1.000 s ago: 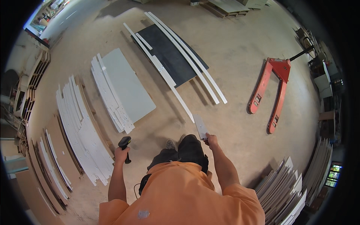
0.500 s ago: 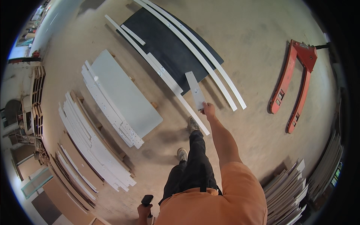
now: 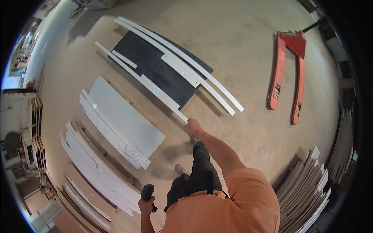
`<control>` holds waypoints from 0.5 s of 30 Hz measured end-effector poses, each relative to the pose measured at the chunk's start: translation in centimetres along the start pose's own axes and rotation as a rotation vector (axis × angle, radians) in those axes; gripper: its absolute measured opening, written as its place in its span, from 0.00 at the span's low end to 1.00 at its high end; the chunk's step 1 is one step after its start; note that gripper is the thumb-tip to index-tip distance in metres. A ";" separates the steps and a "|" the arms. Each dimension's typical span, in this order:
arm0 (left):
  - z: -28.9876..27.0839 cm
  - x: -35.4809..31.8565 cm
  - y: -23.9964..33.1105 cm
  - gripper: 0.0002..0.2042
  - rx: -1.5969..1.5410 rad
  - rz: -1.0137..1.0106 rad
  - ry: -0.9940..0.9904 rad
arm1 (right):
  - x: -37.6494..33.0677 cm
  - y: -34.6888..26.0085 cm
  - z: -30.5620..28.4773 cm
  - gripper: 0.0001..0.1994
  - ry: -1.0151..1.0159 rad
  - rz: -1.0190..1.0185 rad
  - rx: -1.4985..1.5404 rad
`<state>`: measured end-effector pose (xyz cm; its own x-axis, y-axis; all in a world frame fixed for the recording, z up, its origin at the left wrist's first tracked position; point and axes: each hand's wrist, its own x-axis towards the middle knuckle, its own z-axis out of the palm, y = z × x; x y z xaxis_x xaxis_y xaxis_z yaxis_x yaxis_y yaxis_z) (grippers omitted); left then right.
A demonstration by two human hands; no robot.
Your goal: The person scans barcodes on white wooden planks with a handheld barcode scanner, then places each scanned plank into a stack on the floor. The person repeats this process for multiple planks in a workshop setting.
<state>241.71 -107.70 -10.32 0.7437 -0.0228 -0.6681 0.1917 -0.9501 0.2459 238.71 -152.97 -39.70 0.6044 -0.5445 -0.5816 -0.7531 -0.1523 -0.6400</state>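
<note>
My right hand (image 3: 193, 126) reaches forward with its fingers closed on the near end of a long white strip (image 3: 165, 98). This strip lies along the left edge of a black panel (image 3: 149, 58), with shorter white pieces beside it. Two more long white strips (image 3: 217, 95) run along the black panel's right side. A short white board (image 3: 180, 70) with a small label lies against them. Low on the left, my left hand (image 3: 145, 206) is wrapped round a black handheld scanner (image 3: 147, 192), held away from the boards.
A grey-green panel (image 3: 124, 116) with white strips (image 3: 112, 132) lies left, beside stacked white boards (image 3: 97, 169). A red pallet jack (image 3: 293, 44) stands at the right. Upright panels (image 3: 303, 186) lean at lower right; wooden pallets (image 3: 35, 112) stand far left.
My right hand let go of the short white board, now on the black panel beside the right-hand strips. It moved left and took the long strip's near end. My left hand with the scanner rose slightly.
</note>
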 end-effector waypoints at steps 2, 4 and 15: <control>-0.7 1.4 0.4 0.17 0.105 0.097 -0.030 | -4.8 1.1 1.1 0.21 -0.010 0.050 -0.010; -0.7 3.1 -0.4 0.18 0.103 0.236 -0.072 | -10.7 3.7 2.0 0.20 0.027 0.057 0.045; 9.4 16.0 -2.4 0.24 0.811 0.691 -0.346 | -55.0 24.5 16.3 0.21 0.521 0.984 0.373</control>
<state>247.09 -108.71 -28.21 0.2869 -0.5889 -0.7556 -0.7612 -0.6190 0.1935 191.23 -113.34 -31.58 -0.4405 -0.5778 -0.6870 -0.6613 0.7265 -0.1870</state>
